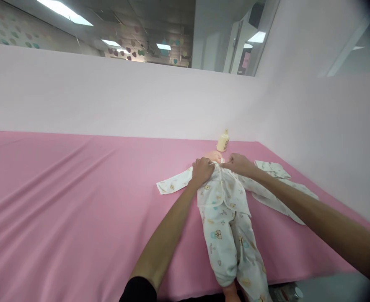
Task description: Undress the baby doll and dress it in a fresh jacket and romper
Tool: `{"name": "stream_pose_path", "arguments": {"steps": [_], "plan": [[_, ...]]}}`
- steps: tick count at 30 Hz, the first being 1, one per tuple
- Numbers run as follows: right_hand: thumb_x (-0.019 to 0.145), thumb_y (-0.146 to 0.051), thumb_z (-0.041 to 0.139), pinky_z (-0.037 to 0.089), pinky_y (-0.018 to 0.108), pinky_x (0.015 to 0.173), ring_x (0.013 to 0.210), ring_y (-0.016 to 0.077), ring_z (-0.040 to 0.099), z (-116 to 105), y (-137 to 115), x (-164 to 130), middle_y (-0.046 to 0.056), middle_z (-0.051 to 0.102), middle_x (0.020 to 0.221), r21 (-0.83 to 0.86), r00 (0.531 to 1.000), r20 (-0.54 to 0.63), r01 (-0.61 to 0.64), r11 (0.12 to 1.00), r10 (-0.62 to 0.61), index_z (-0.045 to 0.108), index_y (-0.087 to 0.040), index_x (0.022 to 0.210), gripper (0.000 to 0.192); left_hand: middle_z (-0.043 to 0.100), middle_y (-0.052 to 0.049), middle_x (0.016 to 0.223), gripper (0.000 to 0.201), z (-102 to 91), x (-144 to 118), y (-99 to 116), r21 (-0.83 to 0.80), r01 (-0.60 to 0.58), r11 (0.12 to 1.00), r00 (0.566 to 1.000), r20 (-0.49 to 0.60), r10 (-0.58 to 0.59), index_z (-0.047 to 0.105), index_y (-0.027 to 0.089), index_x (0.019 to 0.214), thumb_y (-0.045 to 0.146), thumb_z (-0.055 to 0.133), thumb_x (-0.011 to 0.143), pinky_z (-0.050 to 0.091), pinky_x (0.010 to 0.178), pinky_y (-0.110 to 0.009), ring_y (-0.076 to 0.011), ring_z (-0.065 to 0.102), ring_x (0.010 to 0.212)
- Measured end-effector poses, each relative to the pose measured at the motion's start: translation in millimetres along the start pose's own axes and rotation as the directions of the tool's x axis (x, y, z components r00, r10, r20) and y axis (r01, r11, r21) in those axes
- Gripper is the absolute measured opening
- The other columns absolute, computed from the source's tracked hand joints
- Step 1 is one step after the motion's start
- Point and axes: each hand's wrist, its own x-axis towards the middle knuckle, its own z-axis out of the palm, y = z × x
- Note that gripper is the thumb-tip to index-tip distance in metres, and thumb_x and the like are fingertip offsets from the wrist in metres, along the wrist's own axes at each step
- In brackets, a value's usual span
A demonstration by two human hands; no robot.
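A baby doll [214, 156] lies on its back, dressed in a white patterned baby jacket [221, 188] and matching trousers [219, 239]. At the jacket's neckline, my left hand [203, 171] has its fingers curled on the collar's left side. My right hand [239, 164] is closed at the right side of the same collar, just below the doll's chin. A thin white strip shows by the neck, and its ends are too small to make out. The left sleeve lies stretched out flat; the right one runs partly beneath my right forearm.
Behind the doll's head stands a pale yellow pump bottle [223, 141]. Folded white patterned cloths [272, 169] lie on the right. A pink sheet [78, 218] covers the table, with white walls [109, 96] behind and at right. Below the front edge, a jar-like object [287, 292] shows partly.
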Motion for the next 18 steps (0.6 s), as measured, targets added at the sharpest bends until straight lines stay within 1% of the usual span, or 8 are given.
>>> {"name": "stream_pose_path", "arguments": {"steps": [1,3,5,7,10,14,18], "plan": [[0.081,-0.045,0.059,0.035,0.025,0.058,0.075,0.0186,0.060,4,-6,-4,0.005,0.067,0.085,-0.038,1.000,0.017,0.026,0.999,-0.025,0.051,-0.019,0.082,0.026,0.064,-0.006,0.096,0.024,1.0,1,-1,-0.004,-0.007,1.000,1.000,-0.003,0.007,0.055,0.019,0.076,0.033,0.047,0.093,0.038,0.081,-0.035,-0.0233,0.054,0.094],[0.084,-0.037,0.054,0.035,0.026,0.059,0.079,0.0203,0.062,11,-18,-9,0.008,0.068,0.088,-0.166,0.997,0.040,0.075,0.983,-0.069,0.054,-0.018,0.083,0.019,0.064,-0.006,0.096,0.025,2.8,1,-3,-0.009,-0.015,1.000,1.000,-0.007,0.015,0.054,0.019,0.076,0.035,0.046,0.093,0.038,0.079,-0.034,-0.0233,0.054,0.093],[0.085,-0.028,0.048,0.035,0.027,0.060,0.082,0.0224,0.063,15,-28,-11,0.011,0.068,0.091,-0.317,0.993,0.060,0.112,0.942,-0.098,0.058,-0.016,0.086,0.015,0.064,-0.006,0.098,0.025,3.9,1,-4,-0.007,-0.016,1.000,1.000,-0.005,0.016,0.054,0.019,0.078,0.037,0.045,0.094,0.037,0.079,-0.034,-0.0236,0.053,0.094],[0.084,-0.022,0.046,0.035,0.028,0.060,0.082,0.0240,0.065,16,-33,-10,0.014,0.068,0.092,-0.411,0.990,0.092,0.140,0.901,-0.111,0.061,-0.014,0.089,0.017,0.064,-0.006,0.099,0.024,3.8,0,-5,0.006,-0.023,1.000,1.000,-0.003,0.023,0.055,0.020,0.080,0.036,0.045,0.094,0.037,0.080,-0.035,-0.0239,0.053,0.096],[0.082,-0.020,0.050,0.036,0.028,0.059,0.082,0.0250,0.066,12,-38,-7,0.014,0.069,0.088,-0.433,0.980,0.153,0.181,0.883,-0.126,0.064,-0.013,0.092,0.019,0.063,-0.006,0.102,0.019,2.3,-2,-3,0.030,-0.042,0.999,0.999,-0.001,0.042,0.056,0.020,0.084,0.033,0.045,0.094,0.037,0.082,-0.036,-0.0241,0.053,0.098],[0.082,-0.022,0.056,0.039,0.027,0.058,0.078,0.0252,0.067,4,-44,-4,0.014,0.068,0.085,-0.448,0.963,0.237,0.224,0.865,-0.127,0.066,-0.013,0.092,0.016,0.063,-0.006,0.103,0.016,1.4,-4,-2,0.049,-0.028,0.998,1.000,0.011,0.027,0.056,0.021,0.087,0.030,0.045,0.094,0.038,0.084,-0.036,-0.0244,0.053,0.100],[0.079,-0.017,0.060,0.043,0.029,0.064,0.083,0.0268,0.068,4,-49,-3,0.016,0.068,0.090,-0.480,0.956,0.261,0.247,0.842,-0.132,0.066,-0.013,0.089,0.013,0.063,-0.006,0.106,0.015,1.2,-4,-2,0.069,-0.049,0.996,0.999,0.025,0.048,0.057,0.021,0.090,0.030,0.046,0.093,0.038,0.086,-0.038,-0.0257,0.052,0.103]]}}
